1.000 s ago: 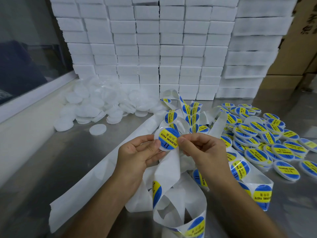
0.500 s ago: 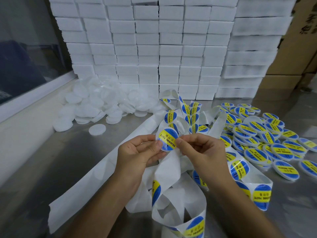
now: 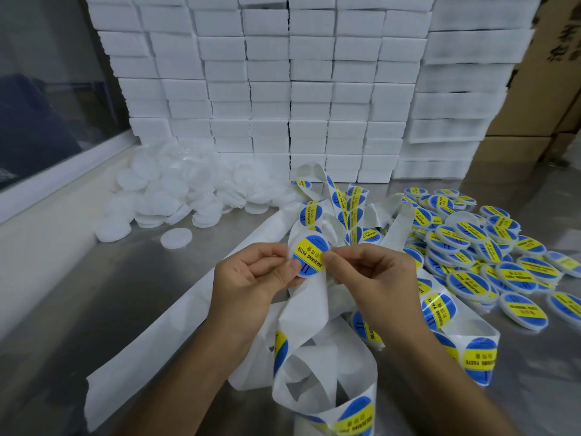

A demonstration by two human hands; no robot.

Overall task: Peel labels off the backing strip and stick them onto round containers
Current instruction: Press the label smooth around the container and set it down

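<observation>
While both hands meet above the middle of the steel counter (image 3: 94, 297), a round blue-and-yellow label (image 3: 309, 254) printed "SOLDERING PASTE" sits between them, facing up toward the camera. The left hand (image 3: 251, 278) has its grip clenched on the label's left edge, thumb on the printed face and fingers curled behind. The right hand (image 3: 374, 275) pinches the label's right edge between thumb and forefinger, its other fingers curled in. Whether the label lies on a container or on the backing cannot be told, since the fingers hide what is behind it.

From just under the hands, the white backing strip (image 3: 314, 313) hangs down and loops across the counter toward the camera, carrying more of the same labels; another length of bare strip runs off to the lower left. Behind the hands, further coils of strip with labels rise in a tangle.

To the right lies a spread pile of labelled round containers (image 3: 471, 256), overlapping one another. To the left rear sits a heap of plain white round containers (image 3: 176, 193), one lying apart in front of the heap. A wall of stacked white boxes (image 3: 283, 89) stands along the back, cardboard cartons (image 3: 540, 89) beside it on the right, and a window (image 3: 47, 105) on the left.
</observation>
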